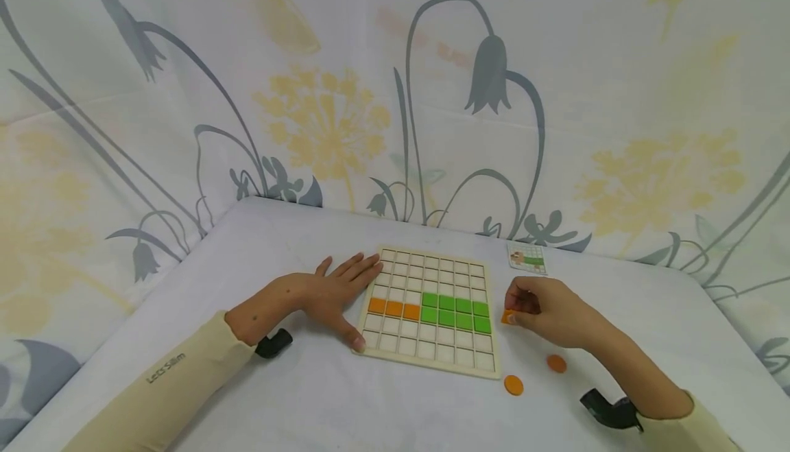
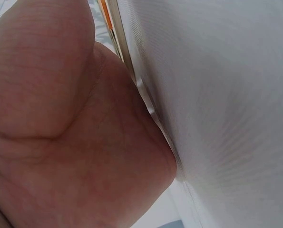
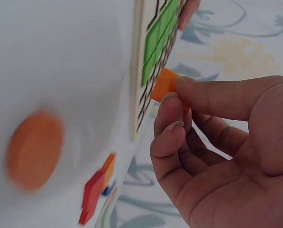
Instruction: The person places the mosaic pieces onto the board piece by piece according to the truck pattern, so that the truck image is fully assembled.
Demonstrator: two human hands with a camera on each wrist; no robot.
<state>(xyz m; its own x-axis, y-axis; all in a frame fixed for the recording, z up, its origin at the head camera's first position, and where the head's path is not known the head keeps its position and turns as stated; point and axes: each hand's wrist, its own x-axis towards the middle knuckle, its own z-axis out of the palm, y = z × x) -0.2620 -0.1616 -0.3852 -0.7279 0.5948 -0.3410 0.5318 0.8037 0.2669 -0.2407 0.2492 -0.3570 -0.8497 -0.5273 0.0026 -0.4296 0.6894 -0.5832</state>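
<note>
A pale wooden grid board (image 1: 432, 365) lies on the white cloth, with green square tiles (image 1: 455, 312) at its right and a row of 3 orange tiles (image 1: 393, 308) at its left. My left hand (image 1: 330, 295) is spread along the board's left side, fingertips at the upper edge and thumb on the lower-left corner. Just off the board's right edge, my right hand (image 1: 549, 309) pinches an orange square tile (image 3: 165, 84) between thumb and fingers. Most of the left wrist view is filled by the palm (image 2: 84, 142).
Two orange round discs (image 1: 513, 385) (image 1: 557, 363) lie near the board's lower-right corner. A small printed card (image 1: 527, 258) sits beyond the right hand. Red pieces (image 3: 91, 192) and another orange piece (image 3: 109, 167) show in the right wrist view. A flower-patterned curtain (image 1: 395, 95) hangs behind.
</note>
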